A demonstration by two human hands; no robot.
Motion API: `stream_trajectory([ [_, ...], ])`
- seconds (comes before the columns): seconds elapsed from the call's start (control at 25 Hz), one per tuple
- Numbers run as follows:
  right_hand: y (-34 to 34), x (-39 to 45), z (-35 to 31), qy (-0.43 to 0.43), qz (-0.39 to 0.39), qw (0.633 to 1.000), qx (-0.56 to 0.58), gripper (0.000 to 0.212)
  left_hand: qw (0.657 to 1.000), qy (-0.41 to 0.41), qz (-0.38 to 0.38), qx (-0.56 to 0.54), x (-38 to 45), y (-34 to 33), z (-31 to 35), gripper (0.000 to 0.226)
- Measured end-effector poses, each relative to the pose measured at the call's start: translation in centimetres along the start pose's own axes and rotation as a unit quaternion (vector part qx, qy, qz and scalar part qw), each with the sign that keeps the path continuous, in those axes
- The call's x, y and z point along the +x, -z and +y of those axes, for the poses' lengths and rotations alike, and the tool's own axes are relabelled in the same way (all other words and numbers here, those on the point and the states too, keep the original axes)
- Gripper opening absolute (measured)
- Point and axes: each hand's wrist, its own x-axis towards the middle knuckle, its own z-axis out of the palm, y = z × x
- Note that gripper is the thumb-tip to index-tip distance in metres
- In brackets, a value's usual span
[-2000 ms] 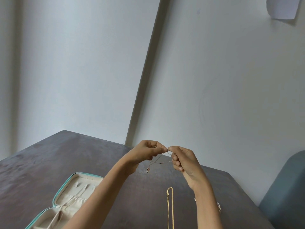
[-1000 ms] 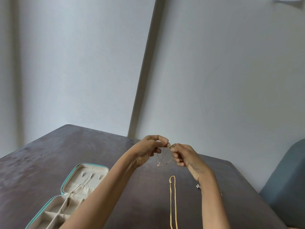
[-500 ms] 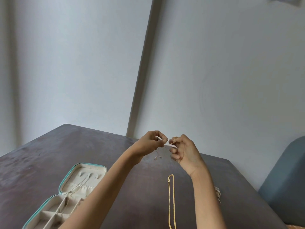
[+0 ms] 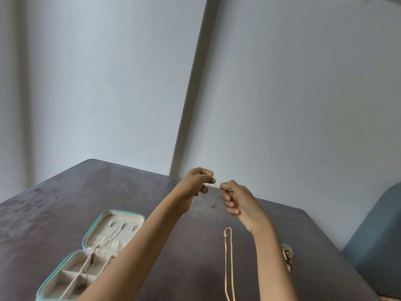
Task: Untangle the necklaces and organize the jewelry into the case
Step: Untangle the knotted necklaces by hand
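Both grips are pinched on one fine chain: my left hand (image 4: 196,183) and right hand (image 4: 236,198) hold the thin necklace (image 4: 213,193) above the worktop (image 4: 54,203), its small pendant (image 4: 213,205) dangling between them. I judge a hard pull could tighten any knot or snap the links. One gold chain (image 4: 228,263) lies flat nearby; the open case (image 4: 95,246) sits to my left.

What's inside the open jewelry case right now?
The jewelry case lies open: cream lining, divided compartments in the near half, and what looks like a thin chain hanging in the lid half. The left forearm covers its right edge, so anything there is hidden. Compartment contents are too small to tell.
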Motion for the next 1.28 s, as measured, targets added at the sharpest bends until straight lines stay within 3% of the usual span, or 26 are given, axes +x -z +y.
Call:
stream_trajectory([
  [0.36,0.6,-0.6,0.5,-0.017,-0.027,0.989,-0.143,0.031,0.998,0.028,0.027,0.058,-1.9,0.5,-2.1,0.018],
  [0.48,-0.1,-0.9,1.4,0.024,-0.030,0.997,-0.072,0.033,0.997,0.044,0.042,0.053,-3.0,0.5,-4.0,0.015],
  [0.56,-0.2,-1.3,2.2,0.035,-0.023,0.997,0.057,0.036,0.996,0.049,0.057,0.045,-3.6,0.4,-5.3,0.016],
  [0.64,0.0,-1.8,3.1,0.024,-0.004,0.984,0.178,0.037,0.995,0.051,0.074,0.038,-3.9,0.4,-6.2,0.016],
  [0.72,0.1,-2.1,4.3,0.002,0.013,0.974,0.228,0.037,0.994,0.055,0.084,0.039,-3.9,0.4,-6.9,0.016],
  [1.0,-0.6,-2.5,7.0,-0.044,0.063,0.970,0.231,0.022,0.993,0.076,0.084,0.029,-3.8,0.0,-9.6,0.020],
  [1.28,-0.5,-2.6,7.7,-0.055,0.045,0.975,0.210,0.017,0.993,0.055,0.103,0.020,-3.7,0.4,-10.3,0.018],
])
